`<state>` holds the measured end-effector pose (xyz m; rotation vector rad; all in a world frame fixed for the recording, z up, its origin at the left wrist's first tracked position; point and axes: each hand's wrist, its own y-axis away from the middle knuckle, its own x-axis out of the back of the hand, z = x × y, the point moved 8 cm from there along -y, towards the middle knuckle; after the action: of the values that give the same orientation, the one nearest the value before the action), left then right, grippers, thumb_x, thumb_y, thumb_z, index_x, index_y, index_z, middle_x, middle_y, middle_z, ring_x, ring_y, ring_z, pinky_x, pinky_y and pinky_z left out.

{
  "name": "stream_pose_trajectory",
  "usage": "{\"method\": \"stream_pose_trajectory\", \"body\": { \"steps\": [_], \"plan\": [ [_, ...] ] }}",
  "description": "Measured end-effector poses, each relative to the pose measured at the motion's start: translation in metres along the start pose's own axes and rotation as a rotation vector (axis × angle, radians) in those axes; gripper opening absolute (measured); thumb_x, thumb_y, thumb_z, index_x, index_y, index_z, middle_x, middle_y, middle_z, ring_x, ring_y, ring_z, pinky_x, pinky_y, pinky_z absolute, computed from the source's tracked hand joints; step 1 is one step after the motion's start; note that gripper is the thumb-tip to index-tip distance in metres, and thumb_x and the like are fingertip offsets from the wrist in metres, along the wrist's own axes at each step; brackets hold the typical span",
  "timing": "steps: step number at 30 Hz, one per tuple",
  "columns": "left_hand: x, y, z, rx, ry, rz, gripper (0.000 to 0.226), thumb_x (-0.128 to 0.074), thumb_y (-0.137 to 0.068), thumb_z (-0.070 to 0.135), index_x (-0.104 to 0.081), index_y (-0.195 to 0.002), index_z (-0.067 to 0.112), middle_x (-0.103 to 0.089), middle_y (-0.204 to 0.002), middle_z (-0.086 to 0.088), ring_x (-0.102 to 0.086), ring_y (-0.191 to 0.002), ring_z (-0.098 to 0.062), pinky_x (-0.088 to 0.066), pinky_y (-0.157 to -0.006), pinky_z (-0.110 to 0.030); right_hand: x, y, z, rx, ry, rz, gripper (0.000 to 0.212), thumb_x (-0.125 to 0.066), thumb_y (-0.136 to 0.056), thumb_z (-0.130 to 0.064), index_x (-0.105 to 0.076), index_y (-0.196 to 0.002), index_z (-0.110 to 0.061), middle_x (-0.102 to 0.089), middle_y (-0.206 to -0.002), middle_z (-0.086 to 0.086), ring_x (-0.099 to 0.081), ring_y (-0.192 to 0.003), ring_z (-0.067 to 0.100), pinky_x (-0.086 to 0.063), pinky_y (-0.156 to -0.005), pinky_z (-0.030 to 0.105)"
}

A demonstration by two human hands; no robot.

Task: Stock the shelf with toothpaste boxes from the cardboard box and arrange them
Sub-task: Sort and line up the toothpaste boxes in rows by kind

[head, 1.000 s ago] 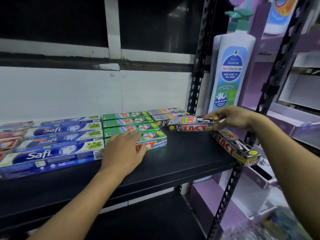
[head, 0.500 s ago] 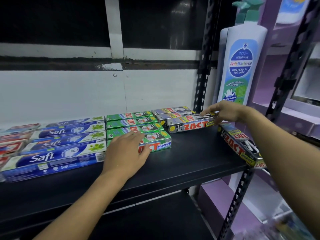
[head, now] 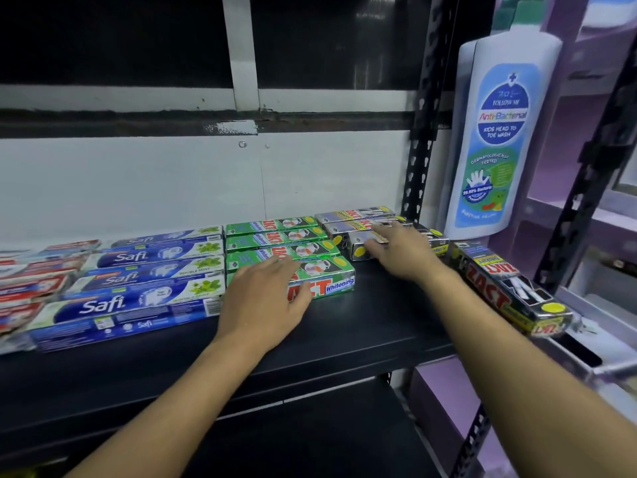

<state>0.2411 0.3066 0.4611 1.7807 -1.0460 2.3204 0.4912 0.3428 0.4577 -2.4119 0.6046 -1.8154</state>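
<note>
Left hand (head: 265, 301) lies flat, palm down (fingers straight); right hand (head: 401, 253) reaches farther, fingers extended.

shop: stocked toothpaste boxes (head: 289, 257), shelf (head: 379, 326)

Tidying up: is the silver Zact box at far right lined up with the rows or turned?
Turned: the silver Zact box lies front to back, crosswise to the green Zact rows.

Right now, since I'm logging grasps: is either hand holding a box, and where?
Neither grips anything. The left hand lies flat on top of the front green Zact box; the right hand rests on the front silver Zact box.
</note>
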Motion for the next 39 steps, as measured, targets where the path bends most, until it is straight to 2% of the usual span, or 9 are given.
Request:
{"method": "stream_pose_trajectory", "body": {
  "steps": [3, 5, 9, 11, 15, 22, 25, 34, 39],
  "plan": [
    [-0.002, 0.000, 0.001, -0.020, -0.016, -0.013, 0.054, -0.039, -0.097, 0.054, -0.048, -0.144, 0.028, -0.042, -0.152, 0.009, -0.037, -0.141, -0.011, -0.026, -0.116, -0.034, -0.016, 0.005, -0.003, -0.041, 0.118, 0.054, 0.043, -0.039, -0.097, -0.054, -0.052, -0.132, -0.033, -0.046, -0.141, 0.013, -0.029, -0.136, 0.045, -0.017, -0.114, 0.057],
    [-0.003, -0.001, 0.000, -0.026, -0.044, -0.024, 0.059, -0.035, -0.097, 0.058, -0.043, -0.148, 0.029, -0.036, -0.156, 0.009, -0.030, -0.145, -0.010, -0.019, -0.118, -0.033, -0.017, 0.010, -0.003, -0.019, 0.112, 0.123, 0.044, -0.040, -0.098, -0.051, -0.049, -0.137, -0.033, -0.044, -0.144, 0.011, -0.024, -0.139, 0.046, -0.013, -0.115, 0.058],
    [-0.006, -0.003, 0.000, -0.017, -0.091, -0.036, 0.072, -0.022, -0.091, 0.067, -0.035, -0.151, 0.031, -0.031, -0.158, 0.011, -0.025, -0.146, -0.009, -0.015, -0.119, -0.032, -0.018, 0.010, 0.000, 0.074, 0.082, 0.160, 0.042, -0.042, -0.099, -0.043, -0.048, -0.139, -0.034, -0.041, -0.150, 0.010, -0.024, -0.139, 0.045, -0.012, -0.116, 0.055],
    [-0.008, -0.003, -0.001, -0.009, -0.103, -0.043, 0.072, -0.022, -0.091, 0.068, -0.034, -0.151, 0.031, -0.030, -0.158, 0.013, -0.025, -0.147, -0.008, -0.015, -0.119, -0.032, -0.019, 0.008, 0.000, 0.115, 0.058, 0.171, 0.042, -0.043, -0.097, -0.040, -0.050, -0.137, -0.035, -0.041, -0.150, 0.009, -0.030, -0.135, 0.042, -0.016, -0.115, 0.054],
    [-0.010, -0.003, -0.003, 0.007, -0.127, -0.041, 0.071, -0.025, -0.091, 0.070, -0.034, -0.151, 0.033, -0.030, -0.158, 0.015, -0.024, -0.146, -0.008, -0.015, -0.118, -0.030, -0.023, 0.002, -0.004, 0.186, 0.010, 0.166, 0.056, -0.033, -0.082, -0.040, -0.055, -0.133, -0.035, -0.047, -0.146, 0.007, -0.039, -0.125, 0.039, -0.024, -0.109, 0.053],
    [-0.014, -0.005, -0.003, 0.027, -0.140, -0.049, 0.077, -0.021, -0.084, 0.075, -0.033, -0.151, 0.037, -0.027, -0.159, 0.015, -0.021, -0.147, -0.007, -0.010, -0.119, -0.029, -0.025, 0.000, -0.007, 0.244, 0.016, 0.197, 0.046, -0.039, -0.092, -0.040, -0.053, -0.135, -0.034, -0.052, -0.142, 0.004, -0.041, -0.124, 0.041, -0.025, -0.109, 0.055],
    [-0.015, -0.005, -0.003, 0.029, -0.157, -0.054, 0.077, -0.020, -0.085, 0.075, -0.030, -0.151, 0.038, -0.026, -0.159, 0.016, -0.020, -0.147, -0.006, -0.009, -0.118, -0.026, -0.027, -0.002, -0.010, 0.256, 0.012, 0.188, 0.042, -0.046, -0.096, -0.037, -0.051, -0.138, -0.034, -0.051, -0.142, 0.002, -0.038, -0.129, 0.041, -0.023, -0.111, 0.057],
    [-0.016, -0.006, -0.002, 0.039, -0.166, -0.063, 0.076, -0.023, -0.085, 0.074, -0.034, -0.150, 0.036, -0.030, -0.157, 0.015, -0.025, -0.146, -0.007, -0.015, -0.118, -0.029, -0.025, 0.001, -0.013, 0.229, -0.039, 0.172, 0.045, -0.044, -0.098, -0.036, -0.045, -0.143, -0.036, -0.039, -0.154, 0.003, -0.023, -0.143, 0.039, -0.011, -0.117, 0.056],
    [-0.015, -0.006, 0.000, 0.041, -0.166, -0.063, 0.076, -0.024, -0.085, 0.073, -0.036, -0.150, 0.036, -0.032, -0.157, 0.015, -0.027, -0.146, -0.007, -0.018, -0.118, -0.031, -0.024, 0.001, -0.014, 0.220, -0.051, 0.167, 0.046, -0.043, -0.097, -0.032, -0.046, -0.143, -0.035, -0.040, -0.152, 0.002, -0.021, -0.144, 0.038, -0.010, -0.117, 0.056]
  ]
}}
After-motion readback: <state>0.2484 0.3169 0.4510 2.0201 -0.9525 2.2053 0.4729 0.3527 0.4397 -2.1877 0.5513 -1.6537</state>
